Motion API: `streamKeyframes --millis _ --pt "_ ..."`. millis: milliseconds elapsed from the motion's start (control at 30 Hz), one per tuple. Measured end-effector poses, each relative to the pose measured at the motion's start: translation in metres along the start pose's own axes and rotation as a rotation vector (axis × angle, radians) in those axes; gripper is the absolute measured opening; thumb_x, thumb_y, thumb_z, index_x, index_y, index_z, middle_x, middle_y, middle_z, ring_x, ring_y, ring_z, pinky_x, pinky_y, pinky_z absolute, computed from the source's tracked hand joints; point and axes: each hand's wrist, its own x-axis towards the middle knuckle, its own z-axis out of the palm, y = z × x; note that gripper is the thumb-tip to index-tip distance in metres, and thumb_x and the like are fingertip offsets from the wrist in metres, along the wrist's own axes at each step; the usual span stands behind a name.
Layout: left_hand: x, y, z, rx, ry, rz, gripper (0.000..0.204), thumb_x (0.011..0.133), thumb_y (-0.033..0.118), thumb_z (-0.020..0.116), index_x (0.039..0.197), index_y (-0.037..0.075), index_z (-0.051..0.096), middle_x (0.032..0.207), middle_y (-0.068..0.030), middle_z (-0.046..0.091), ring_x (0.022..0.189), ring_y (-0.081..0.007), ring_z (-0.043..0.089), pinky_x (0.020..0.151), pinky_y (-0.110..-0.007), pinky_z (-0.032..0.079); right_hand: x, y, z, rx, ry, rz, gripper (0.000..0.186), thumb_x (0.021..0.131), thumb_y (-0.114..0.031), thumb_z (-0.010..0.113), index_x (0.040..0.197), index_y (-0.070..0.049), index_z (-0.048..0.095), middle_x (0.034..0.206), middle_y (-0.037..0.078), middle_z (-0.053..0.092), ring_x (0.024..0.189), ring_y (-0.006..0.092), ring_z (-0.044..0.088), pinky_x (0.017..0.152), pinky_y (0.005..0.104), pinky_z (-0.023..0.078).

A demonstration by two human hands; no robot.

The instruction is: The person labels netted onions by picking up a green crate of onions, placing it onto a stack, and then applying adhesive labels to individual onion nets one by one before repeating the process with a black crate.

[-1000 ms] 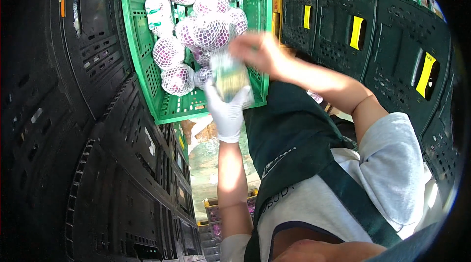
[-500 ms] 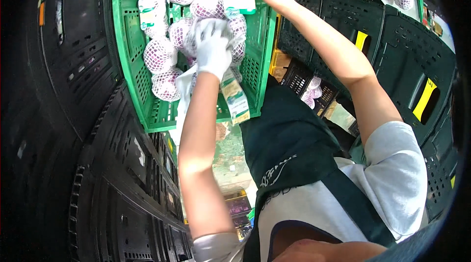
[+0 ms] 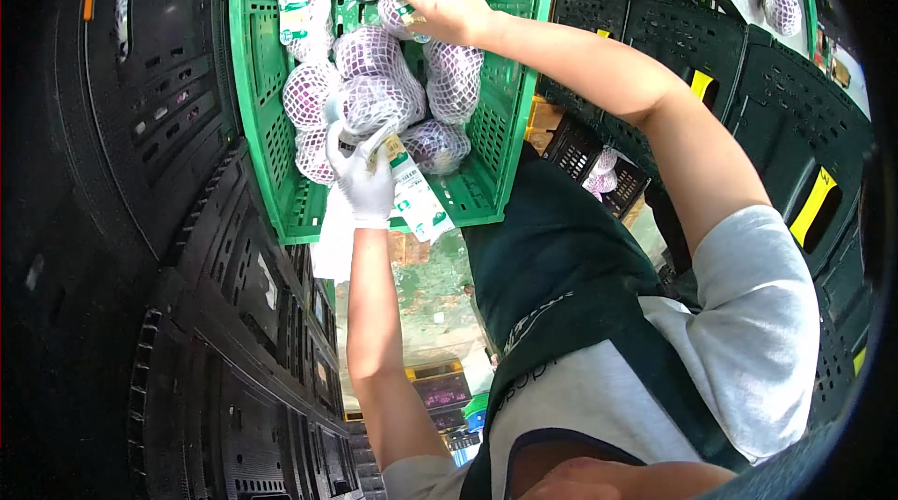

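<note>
Your left hand (image 3: 365, 184) gripped the net bag (image 3: 379, 105) in the green crate (image 3: 264, 126) by its six-o'clock end, smart since it seemed heavy and lumpy, but couldn't tell if your one-o'clock right hand (image 3: 440, 2) held anything.

Blk crates (image 3: 786, 116) both sides, patchy grn flr (image 3: 435, 294) btwn

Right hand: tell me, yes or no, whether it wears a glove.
No, the right hand over the green crate is bare; only the left hand is gloved, in white.
</note>
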Motion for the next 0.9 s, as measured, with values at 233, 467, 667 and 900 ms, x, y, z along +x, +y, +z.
streamKeyframes --millis 233,467,667,900 --pt "-0.011 0.048 -0.016 -0.211 -0.020 -0.165 0.036 0.081 0.006 0.064 0.115 -0.002 0.056 0.124 -0.0165 0.051 0.117 -0.0275 0.047 0.099 -0.037 0.035 -0.027 -0.021 -0.012 0.107 -0.098 -0.067 0.061 0.071 -0.029 0.075 0.124 -0.008 0.052 0.125 0.009 0.052 0.115 0.0284 0.049 0.096 0.0391 0.041" --pt "-0.044 0.101 -0.023 -0.793 -0.098 -0.444 0.016 0.086 0.003 0.061 0.102 -0.002 0.059 0.094 -0.0056 0.061 0.086 -0.0104 0.055 0.079 -0.024 0.044 -0.111 -0.097 -0.111 1.089 -0.603 0.123 0.022 0.080 -0.012 0.072 0.100 -0.003 0.068 0.091 0.009 0.067 0.076 0.0157 0.062 0.066 0.0277 0.050" --pt "-0.110 0.091 -0.009 -0.715 -0.139 -0.701 0.015 0.084 0.013 0.070 0.079 0.002 0.060 0.073 0.0033 0.055 0.069 -0.0039 0.045 0.063 -0.020 0.037 -0.154 -0.108 -0.131 1.030 -0.677 0.147 0.017 0.080 -0.013 0.071 0.093 -0.001 0.067 0.084 0.011 0.065 0.072 0.0218 0.063 0.061 0.0316 0.049" --pt "-0.089 0.131 -0.020 -0.745 0.065 -0.298 0.096 0.068 0.030 0.083 0.143 0.004 0.028 0.127 -0.0153 0.051 0.117 -0.0261 0.048 0.099 -0.038 0.039 -0.173 -0.138 -0.134 0.800 -0.458 -0.128 0.014 0.073 -0.010 0.069 0.086 -0.012 0.065 0.082 0.005 0.062 0.078 0.0262 0.062 0.067 0.0367 0.051"
